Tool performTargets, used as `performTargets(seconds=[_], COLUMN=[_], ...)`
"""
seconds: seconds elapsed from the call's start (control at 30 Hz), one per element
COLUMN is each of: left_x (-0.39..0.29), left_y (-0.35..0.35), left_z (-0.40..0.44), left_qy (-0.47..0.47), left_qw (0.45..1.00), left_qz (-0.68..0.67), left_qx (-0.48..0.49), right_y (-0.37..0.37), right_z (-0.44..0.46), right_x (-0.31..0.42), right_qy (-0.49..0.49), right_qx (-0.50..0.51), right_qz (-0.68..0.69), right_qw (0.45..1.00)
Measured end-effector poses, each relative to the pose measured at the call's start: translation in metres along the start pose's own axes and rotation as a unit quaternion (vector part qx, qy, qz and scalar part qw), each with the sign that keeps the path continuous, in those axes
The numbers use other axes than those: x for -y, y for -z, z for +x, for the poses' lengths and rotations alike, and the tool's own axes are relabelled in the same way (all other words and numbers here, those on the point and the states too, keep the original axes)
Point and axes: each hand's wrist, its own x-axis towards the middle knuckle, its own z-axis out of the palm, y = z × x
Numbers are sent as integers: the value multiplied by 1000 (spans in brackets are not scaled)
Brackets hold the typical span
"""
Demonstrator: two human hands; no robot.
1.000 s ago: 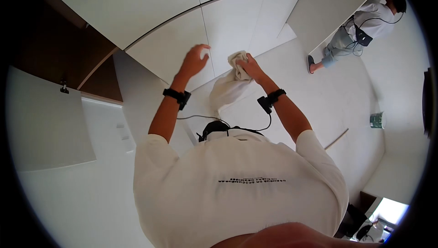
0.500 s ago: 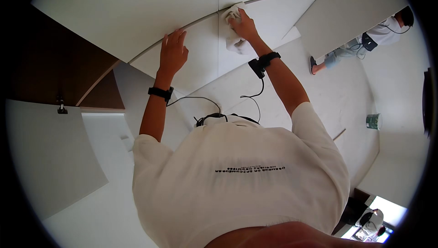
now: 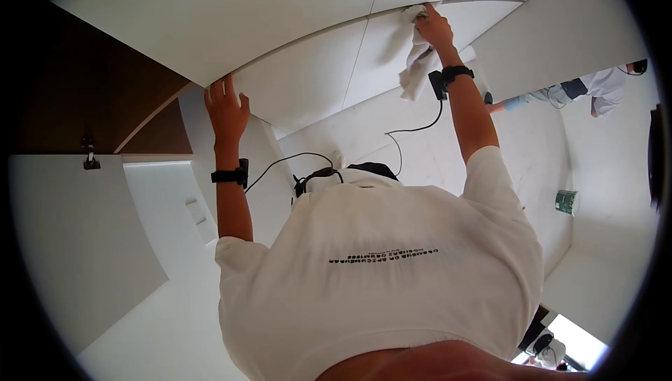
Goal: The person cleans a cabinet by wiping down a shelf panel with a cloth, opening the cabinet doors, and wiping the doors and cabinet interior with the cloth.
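My right hand (image 3: 435,29) grips a crumpled white cloth (image 3: 418,69) at the upper edge of the white lower cabinet fronts (image 3: 301,76). Part of the cloth hangs down below the fingers. At the left end of that same edge is my left hand (image 3: 227,115), holding nothing, its fingers stretched out and the tips at the rim of the white panel (image 3: 231,13). Black bands with cables are strapped around both wrists.
A dark brown open cabinet interior (image 3: 84,80) lies at the left, with a hinged pale door (image 3: 77,234) below it. A green bucket (image 3: 568,202) stands on the floor at right. Another person (image 3: 584,90) is at the upper right, and one more (image 3: 546,349) shows at lower right.
My right hand has slid right along the edge with the cloth, which now hangs lower. My left hand has moved left and down along the edge. The hands are farther apart.
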Motion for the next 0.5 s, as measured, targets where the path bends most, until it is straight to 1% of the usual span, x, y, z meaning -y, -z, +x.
performTargets(seconds=[0.03,0.07,0.17,0.23,0.27,0.37,0.5], left_x=[-4,-5,-5,-20,-28,-34,-50], left_y=[1,0,-12,-12,-10,-6,15], left_z=[0,2,5,4,1,-9,-24], left_qy=[4,8,27,48,58,57,89], left_qw=[1000,1000,996,996,996,997,996], left_qz=[13,25,-88,-59,-42,11,18], left_qx=[-7,-13,-13,-42,-55,-58,-12], right_y=[-1,-7,-16,-16,-16,-26,-46], right_z=[3,5,7,-2,-8,-26,-62], right_x=[-4,-7,-10,2,8,28,68], right_qy=[11,13,16,11,26,69,103], right_qx=[4,-1,-16,-16,-7,14,22], right_qz=[-10,7,41,47,51,73,95], right_qw=[1000,1000,999,999,998,995,990])
